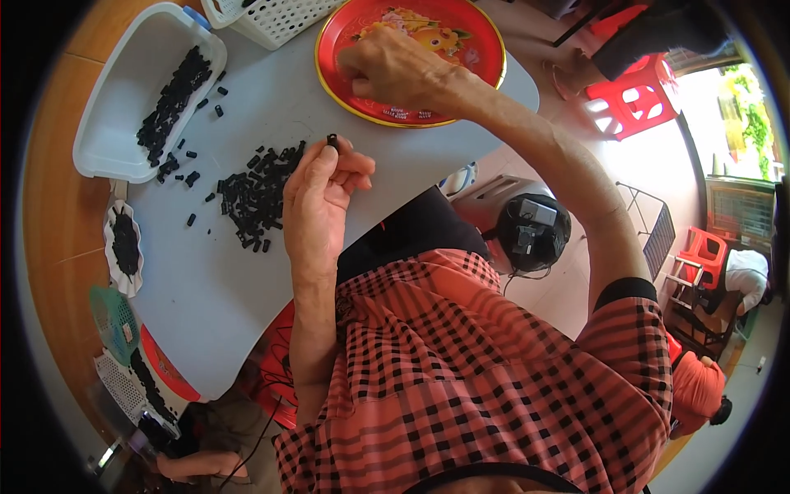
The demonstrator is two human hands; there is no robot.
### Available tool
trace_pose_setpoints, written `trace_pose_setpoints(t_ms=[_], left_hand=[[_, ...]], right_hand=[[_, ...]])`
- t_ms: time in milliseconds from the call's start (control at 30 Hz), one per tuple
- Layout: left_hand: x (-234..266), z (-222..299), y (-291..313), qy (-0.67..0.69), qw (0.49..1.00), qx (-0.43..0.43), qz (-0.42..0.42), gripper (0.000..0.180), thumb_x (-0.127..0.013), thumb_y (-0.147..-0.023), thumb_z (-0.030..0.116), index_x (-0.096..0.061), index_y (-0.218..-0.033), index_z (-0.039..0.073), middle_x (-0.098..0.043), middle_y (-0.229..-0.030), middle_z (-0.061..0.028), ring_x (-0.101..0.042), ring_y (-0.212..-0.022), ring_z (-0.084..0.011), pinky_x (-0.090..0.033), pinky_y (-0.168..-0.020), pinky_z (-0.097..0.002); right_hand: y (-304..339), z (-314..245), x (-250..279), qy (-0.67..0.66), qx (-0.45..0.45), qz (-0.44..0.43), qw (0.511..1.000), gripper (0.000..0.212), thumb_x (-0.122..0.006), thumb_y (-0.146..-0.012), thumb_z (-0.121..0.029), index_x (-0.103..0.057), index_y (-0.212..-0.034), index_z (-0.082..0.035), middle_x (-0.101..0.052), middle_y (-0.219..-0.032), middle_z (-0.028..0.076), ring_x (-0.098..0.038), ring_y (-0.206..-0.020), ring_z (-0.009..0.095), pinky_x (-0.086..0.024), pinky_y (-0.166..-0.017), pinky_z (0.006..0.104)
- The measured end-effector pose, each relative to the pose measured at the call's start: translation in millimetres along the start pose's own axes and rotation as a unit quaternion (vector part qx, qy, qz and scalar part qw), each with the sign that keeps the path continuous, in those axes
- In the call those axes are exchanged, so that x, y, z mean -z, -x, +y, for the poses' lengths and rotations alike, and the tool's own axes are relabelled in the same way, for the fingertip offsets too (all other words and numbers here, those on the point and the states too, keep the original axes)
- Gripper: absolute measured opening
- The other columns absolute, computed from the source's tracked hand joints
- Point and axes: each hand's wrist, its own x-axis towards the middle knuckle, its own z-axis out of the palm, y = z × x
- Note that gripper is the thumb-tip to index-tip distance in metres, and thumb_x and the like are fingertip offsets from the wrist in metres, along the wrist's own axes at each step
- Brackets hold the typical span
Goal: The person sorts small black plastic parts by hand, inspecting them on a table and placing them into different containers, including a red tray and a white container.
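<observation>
Over the grey table's middle, my left hand [315, 202] is closed, pinching a small black cylindrical part [332, 141] upright between thumb and fingertip. Beside it on the table lies a loose pile of similar black parts [251, 193]. My right hand [395, 70] reaches over a round red tray [485, 66] with a gold rim and a flower pattern. Its fingers are curled down toward the tray, and whatever they hold, if anything, is hidden behind the hand.
A white tub [103, 123] with many black parts stands at the far left, near a white perforated basket [284, 23]. A fluted white dish [123, 247] of thin black pieces sits at the left edge. Red stools [634, 99] and other people are around the table.
</observation>
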Motion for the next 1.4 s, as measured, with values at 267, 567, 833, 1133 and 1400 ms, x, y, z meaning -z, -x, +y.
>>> trace_pose_setpoints(t_ms=[267, 567, 833, 1133, 1400], left_hand=[[9.4, 0.4, 1.5, 0.026, 1.0, -0.006, -0.001, 0.025, -0.047, -0.096, 0.018, -0.055, -0.102, -0.004, -0.064, -0.081, -0.0133, -0.058, -0.074, -0.0167, -0.045, -0.071, -0.0284], [22.9, -1.6, 7.1, 0.101, 0.994, 0.019, -0.037, 0.025, -0.044, -0.097, 0.019, -0.054, -0.099, -0.004, -0.064, -0.081, -0.0146, -0.058, -0.074, -0.0171, -0.046, -0.072, -0.0286], [26.9, 0.2, 12.8, 0.086, 0.996, 0.009, -0.019, 0.026, -0.046, -0.096, 0.017, -0.057, -0.102, -0.006, -0.065, -0.082, -0.0134, -0.06, -0.075, -0.0162, -0.046, -0.068, -0.0267], [34.7, 7.0, 41.1, 0.078, 0.997, 0.004, 0.006, 0.022, -0.049, -0.094, 0.013, -0.06, -0.103, -0.004, -0.065, -0.085, -0.0119, -0.061, -0.078, -0.0156, -0.046, -0.069, -0.027], [46.1, 4.7, 50.2, 0.097, 0.995, 0.006, 0.039, 0.022, -0.048, -0.094, 0.012, -0.059, -0.104, -0.005, -0.065, -0.083, -0.0125, -0.06, -0.078, -0.0151, -0.045, -0.069, -0.0266]], right_hand=[[8.6, -48.7, 8.9, -0.381, -0.114, -0.036, 0.917, 0.012, -0.063, -0.073, -0.006, -0.066, -0.084, -0.001, -0.063, -0.071, 0.001, -0.058, -0.066, 0.005, -0.047, -0.062, 0.0201], [12.1, -60.0, -1.5, -0.418, -0.122, -0.086, 0.896, 0.011, -0.059, -0.079, 0.001, -0.063, -0.089, 0.001, -0.063, -0.074, 0.003, -0.063, -0.071, 0.007, -0.051, -0.064, 0.0215], [4.3, -69.2, 1.4, -0.391, -0.091, -0.104, 0.91, 0.009, -0.065, -0.077, -0.008, -0.069, -0.083, -0.003, -0.065, -0.069, 0.002, -0.057, -0.062, 0.007, -0.047, -0.058, 0.0235], [-55.5, -66.1, -45.2, -0.222, 0.051, -0.089, 0.97, 0.015, -0.063, -0.079, -0.01, -0.065, -0.092, -0.003, -0.063, -0.074, 0.01, -0.06, -0.064, 0.019, -0.049, -0.062, 0.03], [-82.5, -77.7, -73.3, -0.088, 0.154, -0.182, 0.967, 0.014, -0.061, -0.077, -0.008, -0.065, -0.089, -0.002, -0.063, -0.077, 0.012, -0.061, -0.07, 0.028, -0.049, -0.065, 0.036]])
